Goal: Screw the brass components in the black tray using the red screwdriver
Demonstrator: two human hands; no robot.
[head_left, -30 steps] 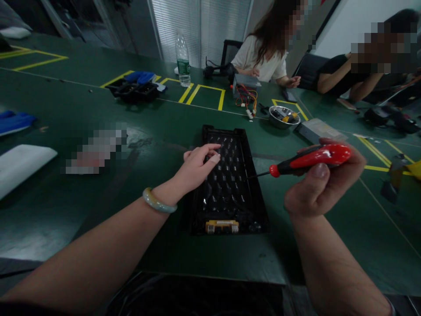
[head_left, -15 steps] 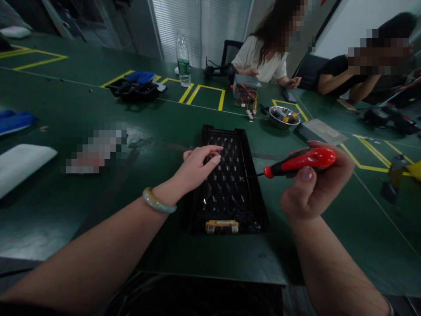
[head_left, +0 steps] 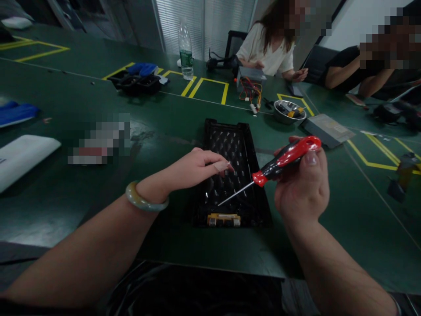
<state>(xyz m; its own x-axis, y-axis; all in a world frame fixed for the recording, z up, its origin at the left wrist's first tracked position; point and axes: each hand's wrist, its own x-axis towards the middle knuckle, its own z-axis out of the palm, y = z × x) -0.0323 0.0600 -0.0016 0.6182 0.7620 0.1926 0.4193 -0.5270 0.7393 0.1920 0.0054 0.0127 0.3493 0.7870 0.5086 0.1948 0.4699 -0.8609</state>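
Observation:
A black ribbed plastic tray lies on the green table in front of me, with a small yellow circuit board at its near end. My left hand, a pale bangle on its wrist, hovers over the tray's left side with the fingers drawn together; I cannot make out anything in them. My right hand is closed on a red and black screwdriver. Its thin shaft slants down and left, with the tip just above the circuit board.
Beyond the tray stand a metal bowl of small parts, a wired power supply, a grey flat drive, a water bottle and a black parts bin. A white slab lies at left. Two other people sit across the table.
My right hand has swung the screwdriver down and left, so its tip now points at the circuit board. My left hand has lifted and shifted right over the tray.

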